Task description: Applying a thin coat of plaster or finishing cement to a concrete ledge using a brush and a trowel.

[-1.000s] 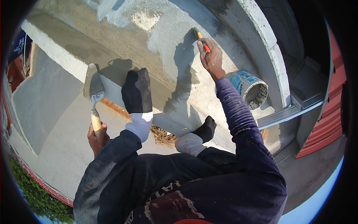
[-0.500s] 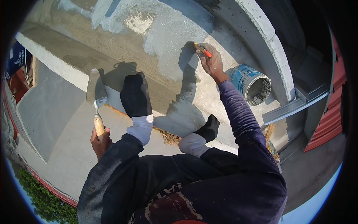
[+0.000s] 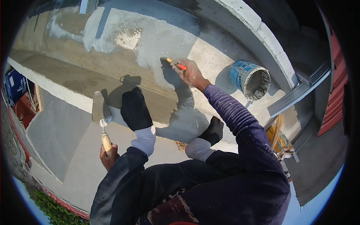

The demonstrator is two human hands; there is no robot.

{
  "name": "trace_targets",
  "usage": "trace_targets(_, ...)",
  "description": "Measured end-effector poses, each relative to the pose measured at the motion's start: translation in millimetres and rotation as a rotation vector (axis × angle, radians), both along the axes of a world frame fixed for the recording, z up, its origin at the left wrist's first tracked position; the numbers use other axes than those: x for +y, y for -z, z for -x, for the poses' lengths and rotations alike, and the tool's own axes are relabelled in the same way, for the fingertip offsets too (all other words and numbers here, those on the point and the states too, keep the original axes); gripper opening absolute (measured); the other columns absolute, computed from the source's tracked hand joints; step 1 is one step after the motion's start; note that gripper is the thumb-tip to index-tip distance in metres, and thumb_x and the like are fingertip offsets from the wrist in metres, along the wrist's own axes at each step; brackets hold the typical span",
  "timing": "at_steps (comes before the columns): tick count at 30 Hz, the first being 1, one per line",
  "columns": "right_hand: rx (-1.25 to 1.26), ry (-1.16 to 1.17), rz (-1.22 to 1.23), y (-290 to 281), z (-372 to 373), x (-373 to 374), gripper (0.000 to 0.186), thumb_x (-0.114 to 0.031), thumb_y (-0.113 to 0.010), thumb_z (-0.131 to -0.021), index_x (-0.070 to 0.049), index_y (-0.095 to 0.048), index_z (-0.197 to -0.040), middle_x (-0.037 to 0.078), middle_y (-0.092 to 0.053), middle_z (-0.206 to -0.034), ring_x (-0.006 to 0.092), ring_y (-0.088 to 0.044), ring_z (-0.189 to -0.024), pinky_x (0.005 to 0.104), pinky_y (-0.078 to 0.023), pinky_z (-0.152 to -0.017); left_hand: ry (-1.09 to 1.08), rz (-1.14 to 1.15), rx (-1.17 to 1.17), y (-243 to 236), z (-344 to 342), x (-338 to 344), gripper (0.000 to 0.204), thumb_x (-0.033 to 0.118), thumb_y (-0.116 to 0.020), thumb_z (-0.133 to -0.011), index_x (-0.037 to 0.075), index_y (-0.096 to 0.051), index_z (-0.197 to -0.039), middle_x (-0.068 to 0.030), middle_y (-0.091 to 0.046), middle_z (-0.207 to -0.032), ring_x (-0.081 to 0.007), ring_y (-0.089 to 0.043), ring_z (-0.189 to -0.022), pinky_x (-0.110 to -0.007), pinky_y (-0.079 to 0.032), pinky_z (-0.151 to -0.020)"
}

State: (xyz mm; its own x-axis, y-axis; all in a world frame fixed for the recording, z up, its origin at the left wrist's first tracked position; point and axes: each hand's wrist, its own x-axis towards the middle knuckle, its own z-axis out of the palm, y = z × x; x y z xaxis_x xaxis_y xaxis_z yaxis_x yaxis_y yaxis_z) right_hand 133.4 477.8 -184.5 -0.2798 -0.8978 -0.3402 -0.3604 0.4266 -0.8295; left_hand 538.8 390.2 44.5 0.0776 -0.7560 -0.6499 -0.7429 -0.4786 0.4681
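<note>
through my feed, the brush (image 3: 170,60) is at the lower part of the wet grey coat (image 3: 161,41) on the sloping concrete, its bristles pointing up and to the left. half a second ago i had it out at the coat's right edge; now it has swung leftward, back over the grey, and i read that as brushing still in progress, with the stroke turned inward. whether the bristles press down, i can't tell.

my right hand (image 3: 190,74) has its fingers closed around the red end of the handle. my left hand (image 3: 109,157) grips the trowel (image 3: 99,108) by its wooden handle, the blade pointing away from me over the ledge's pale edge; it has stayed in that grip throughout, so i judge it a tool kept ready.

counting: one brush, one trowel, one blue bucket (image 3: 237,75), two hands, two feet in dark socks (image 3: 137,110). the bucket sits tilted to the right of my right hand, apart from it, grey residue inside its mouth, near the curved wall (image 3: 275,48). farther out are one metal channel (image 3: 300,96) by the wall's end, one straw-coloured bundle (image 3: 276,131) below that, and red corrugated sheeting (image 3: 335,86) at the far right.
</note>
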Motion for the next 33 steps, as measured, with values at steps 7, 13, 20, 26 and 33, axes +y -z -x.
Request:
trace_targets(7,0.575,0.623,0.242,3,95,-7,0.013,-0.013,-0.067,-0.087,-0.007,-0.068,-0.098,0.016,-0.068,-0.092,0.0352,-0.066,-0.086,0.0437,-0.052,-0.078,-0.004,0.016,-0.003,5,-2,5,0.025,0.023,-0.074,-0.089,0.005,-0.057,-0.092,0.0042,-0.047,-0.066,-0.0052,-0.041,-0.050,-0.024,-0.032,-0.047)
trace_targets(13,0.153,0.255,0.170,17,-69,-57,0.018,-0.017,-0.063,-0.089,-0.008,-0.063,-0.105,0.018,-0.065,-0.097,0.0404,-0.062,-0.094,0.0489,-0.049,-0.083,0.061,-0.007,-0.022,4,8,-1,0.024,0.022,-0.074,-0.089,0.005,-0.057,-0.092,0.0046,-0.047,-0.064,-0.0051,-0.041,-0.050,-0.025,-0.032,-0.047)
trace_targets(20,0.045,0.667,0.088,33,-13,-92,0.019,-0.018,-0.065,-0.090,-0.003,-0.069,-0.101,0.018,-0.070,-0.089,0.0309,-0.068,-0.080,0.0377,-0.051,-0.075,0.054,-0.005,-0.045,-1,11,-3,0.026,0.024,-0.074,-0.088,0.005,-0.057,-0.093,0.0045,-0.047,-0.064,-0.0054,-0.042,-0.051,-0.025,-0.034,-0.048)
trace_targets(26,0.578,0.830,0.097,11,45,-77,0.014,-0.013,-0.064,-0.088,-0.005,-0.067,-0.098,0.016,-0.065,-0.097,0.0346,-0.062,-0.094,0.0443,-0.049,-0.084,-0.020,0.047,-0.080,2,-17,11,0.024,0.021,-0.073,-0.089,0.004,-0.057,-0.092,0.0039,-0.048,-0.066,-0.0051,-0.042,-0.051,-0.025,-0.034,-0.048)
trace_targets(33,0.326,0.206,-0.066,34,-88,-187,0.023,-0.015,-0.065,-0.083,-0.002,-0.061,-0.102,0.026,-0.052,-0.126,0.0453,-0.055,-0.114,0.0489,-0.048,-0.091,-0.068,-0.047,-0.042,0,-1,5,0.028,0.024,-0.074,-0.087,0.004,-0.055,-0.091,0.0035,-0.048,-0.068,-0.0050,-0.043,-0.054,-0.026,-0.035,-0.050)
